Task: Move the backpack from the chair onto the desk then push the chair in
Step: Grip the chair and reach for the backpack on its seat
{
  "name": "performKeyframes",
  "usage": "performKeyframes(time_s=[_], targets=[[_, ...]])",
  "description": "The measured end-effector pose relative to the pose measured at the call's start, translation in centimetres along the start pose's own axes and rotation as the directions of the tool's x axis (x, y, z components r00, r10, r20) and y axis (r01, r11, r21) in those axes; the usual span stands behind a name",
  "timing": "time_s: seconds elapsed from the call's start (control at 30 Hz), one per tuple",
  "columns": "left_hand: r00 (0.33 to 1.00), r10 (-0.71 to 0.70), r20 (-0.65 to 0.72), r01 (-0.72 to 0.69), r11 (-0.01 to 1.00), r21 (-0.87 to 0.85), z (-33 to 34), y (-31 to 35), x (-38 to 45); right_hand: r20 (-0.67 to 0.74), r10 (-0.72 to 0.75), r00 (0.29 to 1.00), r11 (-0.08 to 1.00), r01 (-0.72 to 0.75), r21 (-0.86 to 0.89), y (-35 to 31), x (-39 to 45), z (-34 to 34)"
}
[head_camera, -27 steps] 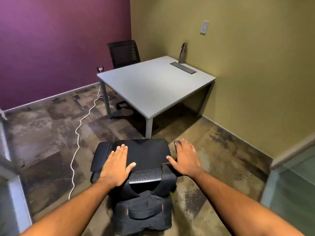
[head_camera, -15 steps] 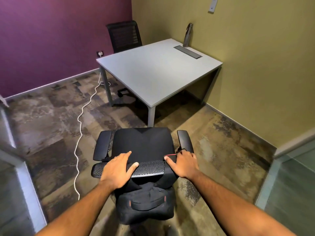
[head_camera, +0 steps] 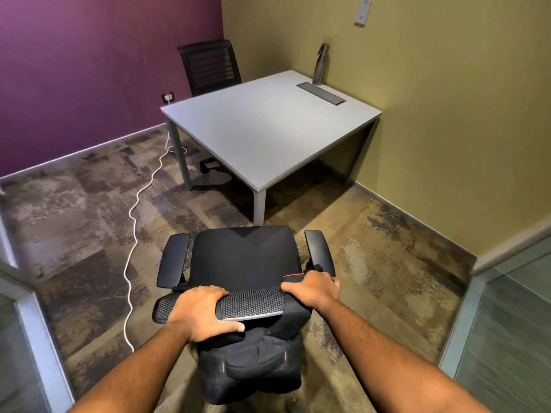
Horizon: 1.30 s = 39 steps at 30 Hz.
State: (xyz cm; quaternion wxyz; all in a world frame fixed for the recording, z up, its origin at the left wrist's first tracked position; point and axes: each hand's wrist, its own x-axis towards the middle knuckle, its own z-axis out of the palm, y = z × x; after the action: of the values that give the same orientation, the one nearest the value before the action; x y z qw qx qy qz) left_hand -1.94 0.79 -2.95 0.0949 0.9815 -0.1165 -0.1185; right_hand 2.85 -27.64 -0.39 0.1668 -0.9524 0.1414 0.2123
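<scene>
A black office chair (head_camera: 244,254) stands on the carpet in front of me, its seat facing the white desk (head_camera: 268,126) and bare. My left hand (head_camera: 202,311) is closed over the left part of the mesh top of the backrest. My right hand (head_camera: 313,289) grips the right end of that top edge. A black backpack (head_camera: 253,368) with small red accents hangs behind the backrest, just below my hands and close to me. The desk's near corner leg is a short way beyond the seat's front.
A metal bottle (head_camera: 320,64) and a cable tray (head_camera: 322,93) sit at the desk's far edge. A second black chair (head_camera: 208,70) is tucked in at the far side. A white cable (head_camera: 134,234) snakes over the floor on the left. Glass partitions flank me.
My hands slid back from lying flat over the chair and have closed on the top of the backrest. The seat and both armrests have come into full view.
</scene>
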Motion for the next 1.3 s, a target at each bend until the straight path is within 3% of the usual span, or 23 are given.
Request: performKeyframes(time_s=[0.2, 0.33, 0.43, 0.53, 0.67, 0.87, 1.07, 1.3], targets=[[0.999, -0.024, -0.032, 0.025, 1.000, 0.018, 0.3, 0.3, -0.2, 0.010, 0.085, 0.996, 0.963, -0.085, 0.256, 0.1, -0.1, -0.9], [0.996, -0.036, -0.083, 0.038, 0.999, 0.021, 0.6, 0.0, -0.1, 0.019, 0.119, 0.993, 0.843, -0.111, 0.526, 0.8, 0.2, -1.6], [0.993, -0.045, -0.110, 0.046, 0.999, 0.010, 0.8, -0.1, 0.1, -0.013, 0.217, 0.976, 0.632, -0.130, 0.764, 2.2, 0.6, -1.7], [0.992, -0.044, -0.120, 0.045, 0.999, 0.013, 0.6, -0.1, 0.3, 0.079, 0.305, 0.949, 0.328, -0.183, 0.927, 4.1, 0.3, -1.9], [0.992, -0.035, -0.124, 0.035, 0.999, 0.002, 0.5, 0.0, 0.2, 0.247, 0.167, 0.954, 0.022, -0.254, 0.967, 6.5, -0.2, -1.7], [0.992, -0.032, -0.126, 0.033, 0.999, 0.009, 0.5, 0.1, 0.1, 0.324, 0.062, 0.944, -0.262, -0.298, 0.918, 8.8, -1.8, 0.5], [0.991, -0.021, -0.129, 0.021, 1.000, 0.004, 0.3, 0.1, 0.0, 0.384, 0.124, 0.915, -0.314, -0.331, 0.890, 10.2, -3.0, 2.0], [0.993, -0.006, -0.121, 0.008, 1.000, 0.015, 0.8, 0.0, -0.2, 0.400, 0.192, 0.896, -0.112, -0.385, 0.916, 8.4, -1.4, 3.6]])
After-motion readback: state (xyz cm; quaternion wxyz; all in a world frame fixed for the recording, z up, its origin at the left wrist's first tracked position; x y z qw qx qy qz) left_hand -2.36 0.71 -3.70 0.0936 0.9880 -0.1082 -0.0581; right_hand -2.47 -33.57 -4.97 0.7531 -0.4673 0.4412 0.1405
